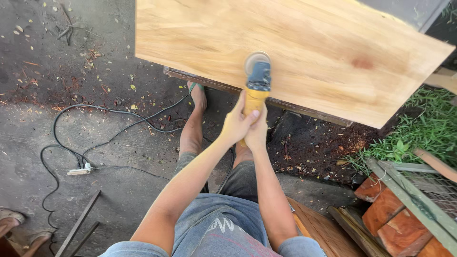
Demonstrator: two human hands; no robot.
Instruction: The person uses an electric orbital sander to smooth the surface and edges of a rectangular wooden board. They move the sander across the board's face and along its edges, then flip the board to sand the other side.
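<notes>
Gripping the yellow sander [257, 85] with your left hand [236, 124] and right hand [257, 133] wrapped around it, hold its disc flat on the wooden board [309, 52], clear of the cable [114, 128].

Board [304, 52] lies at 12 to 1 o'clock, sander [257, 83] on its near edge at centre. Both hands on the sander's grip: left hand [235, 124] at 9 of right hand [258, 133], touching. Power strip [80, 169] on the ground [38, 119] at 9 o'clock, cable [119, 133] running toward the sander. Stacked timber [395, 219] at 4 o'clock.
</notes>
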